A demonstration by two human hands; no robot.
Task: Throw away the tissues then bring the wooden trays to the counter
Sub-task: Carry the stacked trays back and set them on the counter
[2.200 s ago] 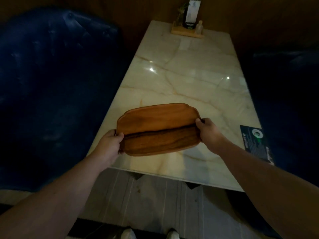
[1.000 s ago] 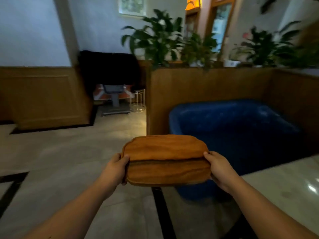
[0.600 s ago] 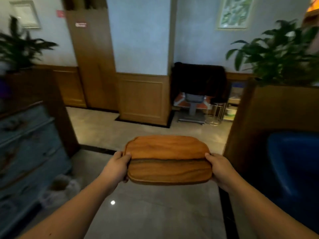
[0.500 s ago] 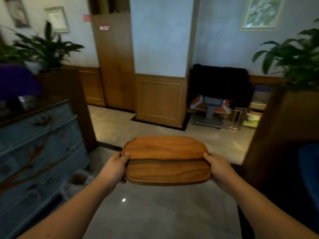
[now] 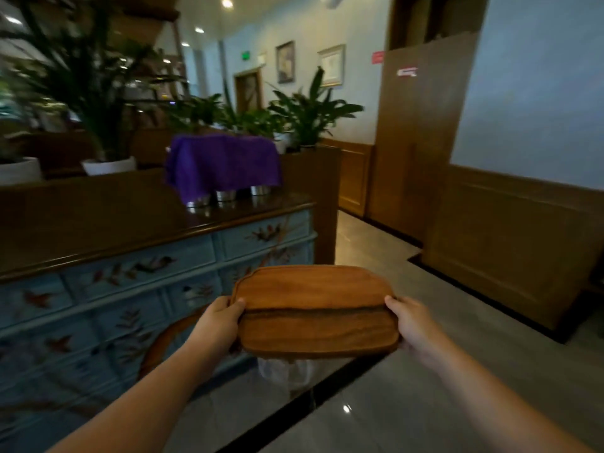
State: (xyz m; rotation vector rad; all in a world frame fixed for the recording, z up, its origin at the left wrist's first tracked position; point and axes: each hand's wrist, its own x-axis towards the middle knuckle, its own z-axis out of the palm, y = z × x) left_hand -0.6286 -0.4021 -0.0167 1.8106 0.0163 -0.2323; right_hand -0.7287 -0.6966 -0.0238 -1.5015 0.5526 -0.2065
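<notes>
Now both hands carry the trays (image 5: 313, 308) in the air, level and stacked, the upper one set a little further forward than the lower. The left hand (image 5: 217, 325) has its grip closed on their left end, thumb on top; the right hand (image 5: 413, 325) holds the right end the same way. To the left stands the counter (image 5: 108, 220), blue-fronted with a dark top, bearing a purple cloth (image 5: 222, 163) draped over metal cups (image 5: 225, 195).

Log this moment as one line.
phase: carrying | held: wooden trays | left hand, right hand gripping ends | beside blue cabinet
</notes>
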